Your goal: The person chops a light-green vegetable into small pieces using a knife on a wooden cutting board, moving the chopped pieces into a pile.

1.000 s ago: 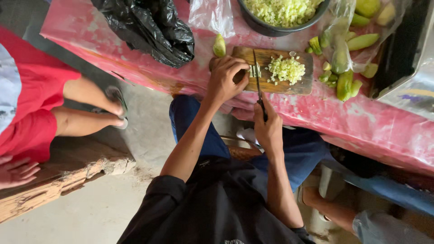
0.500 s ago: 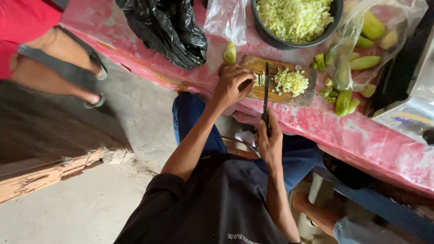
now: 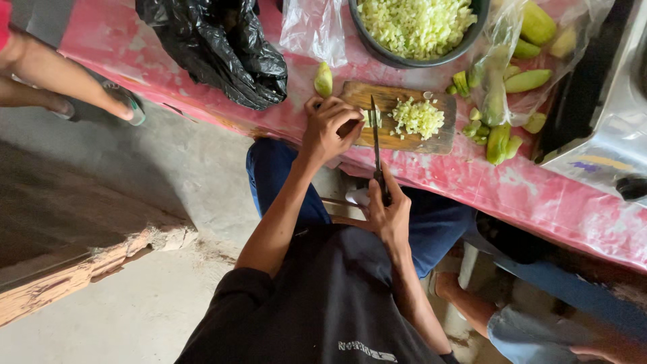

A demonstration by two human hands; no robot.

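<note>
now, left hand (image 3: 329, 128) fingers pinning green strips (image 3: 371, 118) on cutting board (image 3: 404, 141), right hand (image 3: 387, 209) fingers clamped round knife (image 3: 376, 145)

Single head-worn view, looking steeply down from above the person, worktop (image 3: 526, 195) at close range along the frame's top.

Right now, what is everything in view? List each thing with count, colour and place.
Cutting board: one, brown wood, on the table edge.
Chopped pile: one, pale green, on the board.
Knife: one, dark blade, over the board.
Bowl: one, dark, full of pale green dice, behind the board.
Black bag: one, on the table, left.
Clear bag: one, holding green vegetables, right of the board.
Table cover: one, pink.
Left hand: holds a green piece on the board.
Right hand: grips the knife handle.
</note>
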